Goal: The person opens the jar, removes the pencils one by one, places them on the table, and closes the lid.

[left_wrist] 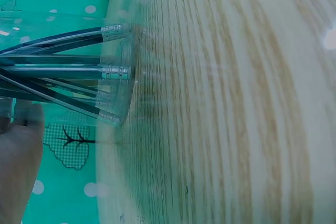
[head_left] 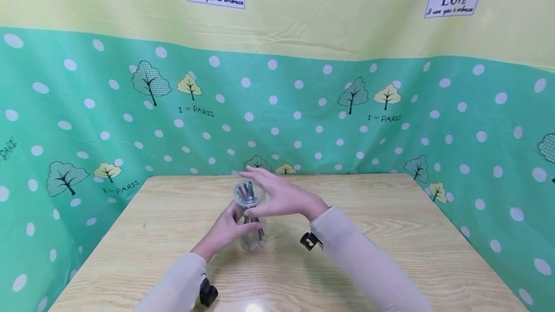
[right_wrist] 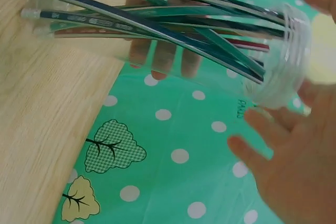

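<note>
A clear plastic jar (head_left: 257, 243) stands upright on the table, with several pencils (right_wrist: 131, 24) inside, their eraser ends down. My left hand (head_left: 227, 229) grips the jar's side, its thumb across the front; in the right wrist view its fingers show through the wall. Around the jar's top, my right hand (head_left: 282, 196) is spread, thumb on the near side and fingers on the far side. In the right wrist view, the right hand's fingers (right_wrist: 262, 156) are extended beside the clear ribbed rim (right_wrist: 296, 51). Whether a clear lid sits there, I cannot tell.
The light wood-grain table (head_left: 368, 235) stretches out on both sides of the jar. A green and yellow patterned curtain (head_left: 299, 114) hangs along its back and sides. Each wrist carries a black strap mount (head_left: 310, 240).
</note>
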A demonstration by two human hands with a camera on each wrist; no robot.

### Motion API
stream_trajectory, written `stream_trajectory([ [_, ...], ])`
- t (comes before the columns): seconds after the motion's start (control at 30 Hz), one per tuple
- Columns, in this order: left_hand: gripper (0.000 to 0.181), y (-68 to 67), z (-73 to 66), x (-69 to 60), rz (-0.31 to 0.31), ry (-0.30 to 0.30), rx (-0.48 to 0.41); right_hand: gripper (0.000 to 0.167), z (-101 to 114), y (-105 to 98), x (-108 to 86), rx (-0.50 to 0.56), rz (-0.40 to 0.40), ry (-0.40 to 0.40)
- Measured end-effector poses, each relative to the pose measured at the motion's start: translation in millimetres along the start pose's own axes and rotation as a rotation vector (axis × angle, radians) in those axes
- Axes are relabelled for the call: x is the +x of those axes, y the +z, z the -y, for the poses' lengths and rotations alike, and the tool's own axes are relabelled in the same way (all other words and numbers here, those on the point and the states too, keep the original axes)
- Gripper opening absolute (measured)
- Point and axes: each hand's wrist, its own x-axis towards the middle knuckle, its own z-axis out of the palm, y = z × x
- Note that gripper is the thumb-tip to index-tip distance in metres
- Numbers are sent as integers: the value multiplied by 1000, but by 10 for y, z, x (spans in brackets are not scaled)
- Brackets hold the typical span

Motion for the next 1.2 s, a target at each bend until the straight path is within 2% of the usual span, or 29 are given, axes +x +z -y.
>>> stream_trajectory([
  [0.13,88,-5,5,0,9,2,8,100,34,80,28,-180,-116,76],
  [0.2,87,-8,9,1,13,1,3,101,49,117,39,-252,-163,106],
  [0.37,86,-8,5,3,10,2,-8,92,67,149,44,-323,-210,129],
  [0.73,86,-7,1,-15,9,-11,1,90,50,123,33,-279,-150,79],
  [1.03,85,-3,5,-16,-6,-17,-13,77,-18,26,-11,-70,-60,-6],
  [1.2,83,5,8,-6,-19,-6,-11,85,-56,19,-7,16,36,-27],
])
